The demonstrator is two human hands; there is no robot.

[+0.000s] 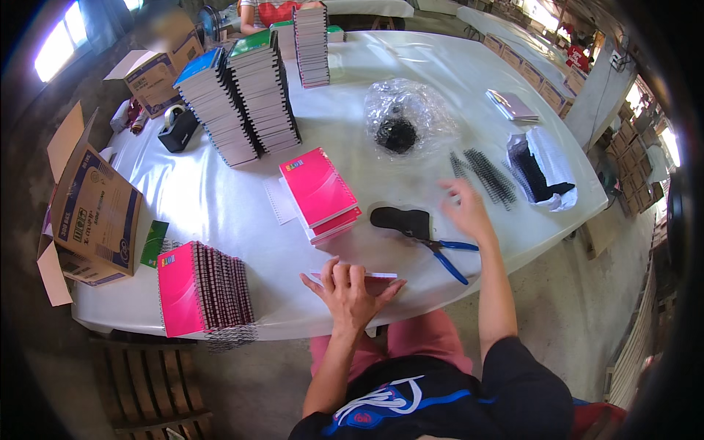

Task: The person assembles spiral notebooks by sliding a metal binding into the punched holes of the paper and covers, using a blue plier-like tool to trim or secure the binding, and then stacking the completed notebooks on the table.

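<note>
Near the table's front edge, my left hand [350, 295] grips a thin pink notebook [381, 276] standing on its edge, fingers over the top. My right hand [466, 210] is raised over the table with fingers apart and nothing visible in them, close to a row of black spiral binding coils [493, 178]. Between the hands lie blue-handled pliers [449, 257], beside a flat black piece [400, 220]. Just beyond my left hand is a stack of pink-covered notebooks [320, 187]. Farther left, a pile of spiral-bound pink notebooks [180, 290] sits at the table edge.
Tall stacks of bound notebooks [253, 95] stand at the back left, near a black tape dispenser [178, 130]. An open cardboard box [95, 216] is at the left. Clear plastic wrap [411, 110] and a white bag of black coils [546, 172] lie right. Another person [275, 11] sits opposite.
</note>
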